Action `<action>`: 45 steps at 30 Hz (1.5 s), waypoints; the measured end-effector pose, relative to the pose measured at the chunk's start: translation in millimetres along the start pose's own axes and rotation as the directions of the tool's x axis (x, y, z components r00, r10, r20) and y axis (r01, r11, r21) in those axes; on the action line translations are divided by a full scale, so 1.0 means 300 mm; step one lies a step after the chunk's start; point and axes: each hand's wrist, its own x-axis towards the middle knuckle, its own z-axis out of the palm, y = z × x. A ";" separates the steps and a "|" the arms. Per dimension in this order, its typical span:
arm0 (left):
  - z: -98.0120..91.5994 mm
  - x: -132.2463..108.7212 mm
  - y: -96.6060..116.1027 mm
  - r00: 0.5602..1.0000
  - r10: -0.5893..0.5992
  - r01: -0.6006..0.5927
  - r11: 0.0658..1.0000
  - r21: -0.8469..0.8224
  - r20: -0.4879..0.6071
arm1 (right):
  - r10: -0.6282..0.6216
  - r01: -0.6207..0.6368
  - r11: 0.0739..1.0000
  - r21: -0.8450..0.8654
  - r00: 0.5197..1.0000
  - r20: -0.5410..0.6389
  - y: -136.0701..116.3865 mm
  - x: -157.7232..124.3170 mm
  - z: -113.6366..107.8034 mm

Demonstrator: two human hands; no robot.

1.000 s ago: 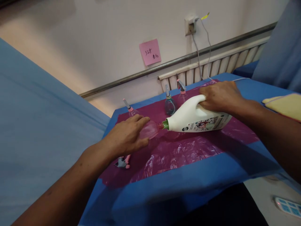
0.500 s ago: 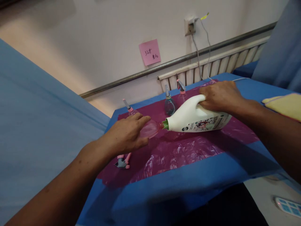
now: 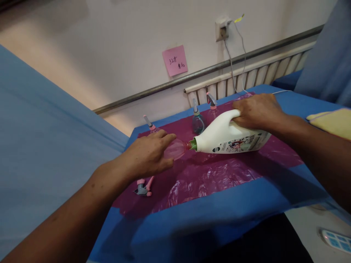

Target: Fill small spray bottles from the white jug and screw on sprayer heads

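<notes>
My right hand (image 3: 255, 111) is wrapped round the handle of a white jug (image 3: 216, 137), which is tipped on its side with its mouth to the left. The jug's green spout (image 3: 193, 144) meets the neck of a clear pink bottle (image 3: 175, 149), also tilted over. My left hand (image 3: 152, 153) grips the bottle's body, fingers above and thumb below; its palm side is hidden. Whether liquid flows between them I cannot tell. A grey and pink spray head (image 3: 142, 189) lies below my left hand.
On the purple plastic sheet (image 3: 197, 182) stand a teal spray bottle (image 3: 198, 123), a pink-collared one (image 3: 212, 106) and another (image 3: 150, 124) behind my left hand. A yellow cloth (image 3: 333, 122) lies at right. A blue curtain (image 3: 49, 138) hangs at left. A power strip (image 3: 337, 240) sits low right.
</notes>
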 end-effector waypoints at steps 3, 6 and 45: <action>-0.008 0.003 0.004 1.000 0.003 -0.003 1.000 0.006 0.006 | -0.004 0.004 1.000 0.017 1.000 -0.005 0.008 0.004 0.009; -0.017 0.004 0.009 1.000 -0.003 0.002 1.000 0.016 0.013 | 0.003 -0.002 0.999 0.035 1.000 -0.007 0.012 0.005 0.015; -0.109 0.045 0.037 0.997 -0.017 0.008 0.992 0.126 0.072 | -0.007 0.007 1.000 0.006 1.000 0.002 0.018 0.008 -0.009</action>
